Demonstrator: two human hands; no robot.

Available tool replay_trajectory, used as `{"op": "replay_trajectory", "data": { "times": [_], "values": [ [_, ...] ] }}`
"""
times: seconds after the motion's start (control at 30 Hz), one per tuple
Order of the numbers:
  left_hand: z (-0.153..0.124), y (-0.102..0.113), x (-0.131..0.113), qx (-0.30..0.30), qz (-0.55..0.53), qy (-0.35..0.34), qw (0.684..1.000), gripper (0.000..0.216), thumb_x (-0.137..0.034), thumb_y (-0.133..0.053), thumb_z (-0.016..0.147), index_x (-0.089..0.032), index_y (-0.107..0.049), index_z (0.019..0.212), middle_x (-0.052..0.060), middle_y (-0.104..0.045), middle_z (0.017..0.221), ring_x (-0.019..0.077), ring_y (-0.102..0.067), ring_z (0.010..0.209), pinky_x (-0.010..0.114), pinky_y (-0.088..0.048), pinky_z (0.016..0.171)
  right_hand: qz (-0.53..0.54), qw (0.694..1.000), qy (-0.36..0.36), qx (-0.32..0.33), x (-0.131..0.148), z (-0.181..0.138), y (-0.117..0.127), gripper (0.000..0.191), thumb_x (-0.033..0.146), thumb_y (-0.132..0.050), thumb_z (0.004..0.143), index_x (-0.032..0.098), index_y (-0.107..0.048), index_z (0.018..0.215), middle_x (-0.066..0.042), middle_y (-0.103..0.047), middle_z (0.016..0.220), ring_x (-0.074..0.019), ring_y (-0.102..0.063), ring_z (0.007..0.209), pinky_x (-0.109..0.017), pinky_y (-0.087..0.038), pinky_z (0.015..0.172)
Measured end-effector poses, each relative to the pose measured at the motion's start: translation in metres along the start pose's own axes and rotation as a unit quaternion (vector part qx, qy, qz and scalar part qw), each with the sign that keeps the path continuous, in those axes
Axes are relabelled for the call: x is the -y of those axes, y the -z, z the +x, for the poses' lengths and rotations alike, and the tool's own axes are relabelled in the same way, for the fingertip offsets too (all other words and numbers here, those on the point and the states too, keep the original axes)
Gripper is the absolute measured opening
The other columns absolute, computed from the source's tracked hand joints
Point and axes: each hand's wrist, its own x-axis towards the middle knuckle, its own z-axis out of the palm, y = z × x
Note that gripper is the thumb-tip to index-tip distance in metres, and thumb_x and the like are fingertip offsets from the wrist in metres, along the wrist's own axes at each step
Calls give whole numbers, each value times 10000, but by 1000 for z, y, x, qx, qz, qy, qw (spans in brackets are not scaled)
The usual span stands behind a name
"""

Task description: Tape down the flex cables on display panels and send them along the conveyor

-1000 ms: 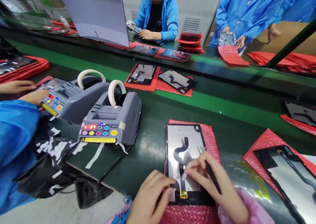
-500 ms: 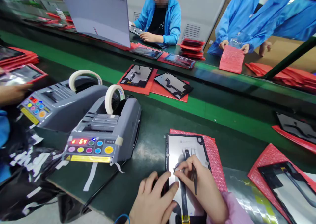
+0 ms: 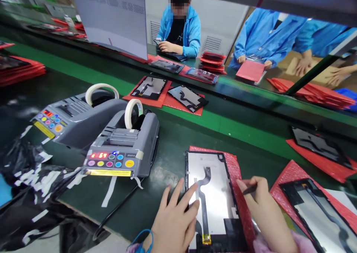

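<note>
A tablet display panel [image 3: 216, 201] lies back side up on a red bubble-wrap pouch [image 3: 233, 164]. A dark flat flex cable [image 3: 204, 204] runs along its silver back, bent near the upper end. My left hand [image 3: 178, 215] rests with fingers spread over the panel's left edge, fingertips at the cable. A blue band [image 3: 147, 235] circles that wrist. My right hand [image 3: 262, 202] is just right of the panel, over the pouch's edge, its fingers closed on a slim dark tool [image 3: 250, 189]. The tool's exact kind is unclear.
Two grey tape dispensers [image 3: 119, 145] [image 3: 75, 115] stand left, tape strips [image 3: 109, 191] hanging from the nearer one. Further panels on red pouches lie right [image 3: 320, 212] and at the back [image 3: 186, 96]. Co-workers in blue [image 3: 192, 33] [image 3: 267, 37] work across the bench.
My right hand has moved right, off the panel, still with the dark tool. The cable's upper end now shows bent. My left hand stays on the panel's left side.
</note>
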Motion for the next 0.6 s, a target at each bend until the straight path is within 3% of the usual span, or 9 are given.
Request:
{"op": "replay_trajectory", "data": {
  "times": [0.1,0.2,0.33,0.47,0.6],
  "values": [
    [3,1,0,19,1,-8,1000,310,-204,-540,918,-247,-681,1192,40,-432,1619,394,-365,1436,593,-300,1113,6,1000,-6,6,-20,-8,13,440,683,-622,828,286,-461,928,-133,-752,1054,-291,-746,762,-377,-521,613],
    [4,-1,0,13,23,-19,999,356,-187,-566,889,-234,-668,1226,49,-416,1626,388,-337,1463,604,-187,1184,46,999,9,-11,-25,-10,10,450,648,-683,788,282,-463,928,-92,-750,927,-273,-729,706,-368,-519,613],
    [3,-4,2,6,35,-25,999,294,-265,-565,930,-242,-678,1200,23,-431,1619,362,-343,1470,562,-31,1232,119,990,9,77,-11,-9,-8,464,595,-732,725,295,-406,860,12,-682,732,-222,-640,552,-348,-491,560],
    [1,-4,3,3,57,-35,998,397,-151,-550,850,-247,-675,1215,11,-431,1622,348,-362,1470,528,-46,1237,162,979,49,112,8,-4,-22,440,603,-691,766,295,-387,845,42,-621,709,-216,-639,633,-343,-511,628],
    [-3,-8,7,2,61,-35,998,495,-155,-570,795,-271,-656,1269,-4,-422,1629,356,-372,1468,544,-58,1238,140,988,53,24,10,14,-22,515,602,-758,678,285,-417,898,33,-571,820,-216,-611,724,-366,-514,711]
  ]
}}
